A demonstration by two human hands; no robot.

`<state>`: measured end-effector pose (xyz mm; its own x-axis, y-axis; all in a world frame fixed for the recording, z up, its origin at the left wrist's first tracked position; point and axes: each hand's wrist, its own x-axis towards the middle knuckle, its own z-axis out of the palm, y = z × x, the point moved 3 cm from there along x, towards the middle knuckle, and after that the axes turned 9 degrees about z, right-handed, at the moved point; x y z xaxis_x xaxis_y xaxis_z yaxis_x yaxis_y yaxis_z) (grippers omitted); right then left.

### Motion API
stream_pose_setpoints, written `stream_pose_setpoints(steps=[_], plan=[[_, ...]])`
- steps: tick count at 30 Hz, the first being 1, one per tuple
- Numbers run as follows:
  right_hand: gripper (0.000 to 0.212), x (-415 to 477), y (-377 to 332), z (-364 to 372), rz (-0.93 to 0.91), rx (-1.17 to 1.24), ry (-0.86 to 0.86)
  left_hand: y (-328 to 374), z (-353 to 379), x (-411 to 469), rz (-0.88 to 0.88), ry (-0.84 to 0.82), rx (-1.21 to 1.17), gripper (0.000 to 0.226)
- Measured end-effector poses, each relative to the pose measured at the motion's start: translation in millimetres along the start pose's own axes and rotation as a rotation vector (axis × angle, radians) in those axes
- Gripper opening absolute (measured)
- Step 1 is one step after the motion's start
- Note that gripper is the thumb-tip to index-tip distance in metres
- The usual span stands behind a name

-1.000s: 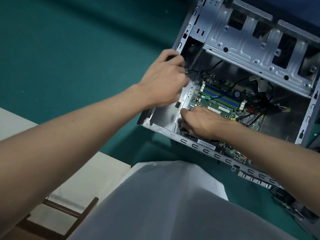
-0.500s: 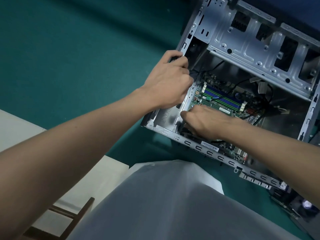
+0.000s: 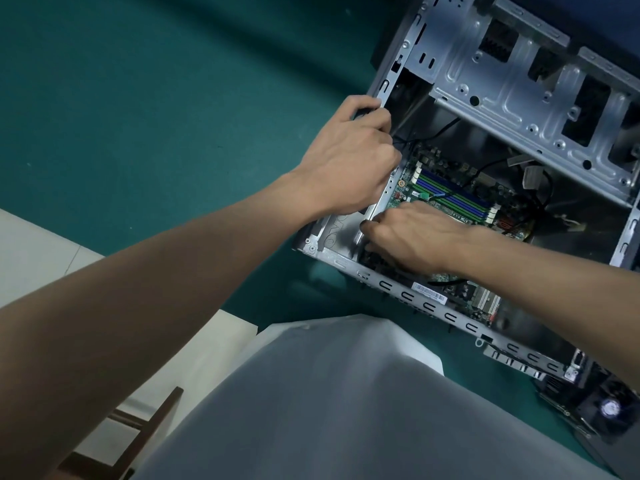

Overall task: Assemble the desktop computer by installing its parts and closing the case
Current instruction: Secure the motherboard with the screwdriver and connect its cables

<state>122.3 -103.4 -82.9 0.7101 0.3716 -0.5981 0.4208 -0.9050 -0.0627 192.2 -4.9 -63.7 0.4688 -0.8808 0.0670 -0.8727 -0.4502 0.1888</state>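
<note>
The open computer case lies on the green surface, right of centre, with the motherboard inside. The left hand, arm extended from the near left, grips the case's left frame rail, fingers curled over its edge. The right hand reaches in from the right, knuckles up and fingers bent down at the board's near-left corner. Whether they hold anything cannot be seen.
</note>
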Motion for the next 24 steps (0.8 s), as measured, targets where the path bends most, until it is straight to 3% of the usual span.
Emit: stream_pose_setpoints(steps=[7, 13, 20, 24], plan=[[0.031, -5.4, 2.9, 4.9, -0.02, 0.049, -0.073, -0.5, -0.6, 0.0, 0.002, 0.012, -0.016, 0.027], [0.04, -4.7, 1.7, -0.3, 0.059, 0.001, -0.051, -0.1, -0.3, -0.2, 0.007, 0.006, -0.01, 0.028], [0.023, -7.5, 3.6, 2.2, -0.033, -0.042, -0.064, -0.4, 0.0, 0.6, 0.008, -0.005, -0.002, 0.027], [0.032, -1.5, 2.5, 0.9, 0.032, -0.082, 0.003, -0.4, -0.2, 0.2, 0.006, -0.006, 0.001, 0.027]])
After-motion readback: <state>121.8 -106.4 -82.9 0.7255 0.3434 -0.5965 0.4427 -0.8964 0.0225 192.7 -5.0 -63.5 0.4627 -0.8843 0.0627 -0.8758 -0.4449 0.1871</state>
